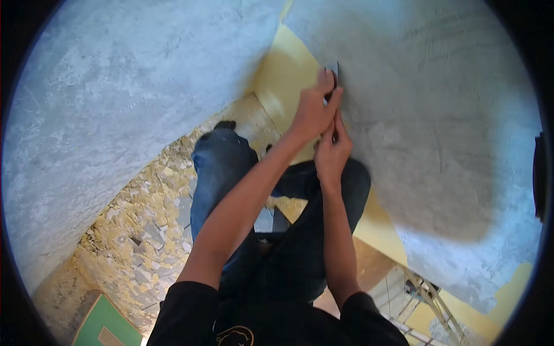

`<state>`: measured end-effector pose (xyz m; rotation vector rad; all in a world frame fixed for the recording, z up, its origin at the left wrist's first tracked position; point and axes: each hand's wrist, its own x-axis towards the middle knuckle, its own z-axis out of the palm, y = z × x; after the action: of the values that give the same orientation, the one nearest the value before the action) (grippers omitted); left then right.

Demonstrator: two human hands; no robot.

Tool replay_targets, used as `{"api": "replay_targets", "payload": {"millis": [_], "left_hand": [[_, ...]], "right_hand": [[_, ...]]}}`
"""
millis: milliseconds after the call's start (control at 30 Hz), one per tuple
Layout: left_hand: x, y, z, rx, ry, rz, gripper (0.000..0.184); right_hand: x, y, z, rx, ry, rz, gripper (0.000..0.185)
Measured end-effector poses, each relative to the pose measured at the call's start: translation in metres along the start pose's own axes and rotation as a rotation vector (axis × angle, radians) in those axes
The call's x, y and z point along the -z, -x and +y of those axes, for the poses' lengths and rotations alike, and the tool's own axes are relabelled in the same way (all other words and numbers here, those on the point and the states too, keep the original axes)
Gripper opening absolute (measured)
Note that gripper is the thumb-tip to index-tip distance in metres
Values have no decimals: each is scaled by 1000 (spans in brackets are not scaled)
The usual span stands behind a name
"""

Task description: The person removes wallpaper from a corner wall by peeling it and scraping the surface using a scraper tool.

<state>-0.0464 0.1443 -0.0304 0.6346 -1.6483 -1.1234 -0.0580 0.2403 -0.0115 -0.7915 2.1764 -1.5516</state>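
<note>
Both of my hands are closed on a scraper (337,68) with a thin metal blade and dark handle parts, pressed up against the grey wall (427,121) at the edge of a yellow strip (288,72). My left hand (311,112) grips it farther up, close to the blade, its fingers partly blurred. Just below, my right hand (333,153) wraps round the lower handle. Most of the tool is hidden behind my fingers, and the blade is seen nearly edge-on.
To the left rises another patchy grey wall (144,69). Flaked yellow and grey scraps (138,236) litter the floor beside my bent legs (222,167). A green board (107,323) is at lower left. A ladder-like frame (435,303) stands at lower right.
</note>
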Motion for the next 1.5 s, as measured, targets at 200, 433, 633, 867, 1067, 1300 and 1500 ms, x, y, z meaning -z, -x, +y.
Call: {"api": "replay_targets", "payload": {"millis": [200, 433, 633, 867, 1067, 1300, 1500], "left_hand": [[6, -12, 0, -85, 100, 22, 47], [-3, -7, -8, 61, 31, 12, 45], [2, 0, 2, 163, 126, -50, 47], [9, -19, 3, 256, 106, -39, 48], [5, -8, 30, 144, 46, -54, 52], [1, -3, 30, 143, -4, -24, 51], [8, -7, 30, 204, -19, -84, 51]], "right_hand": [[-4, -13, 13, 165, 104, 20, 42], [4, 5, 0, 85, 64, 15, 40], [1, 6, -15, 23, 105, -37, 40], [-3, -9, 0, 37, 103, -28, 40], [25, -6, -24, -209, 65, -132, 41], [18, -9, -4, -68, -29, -88, 37], [11, -17, 1, -52, 1, -75, 39]]}}
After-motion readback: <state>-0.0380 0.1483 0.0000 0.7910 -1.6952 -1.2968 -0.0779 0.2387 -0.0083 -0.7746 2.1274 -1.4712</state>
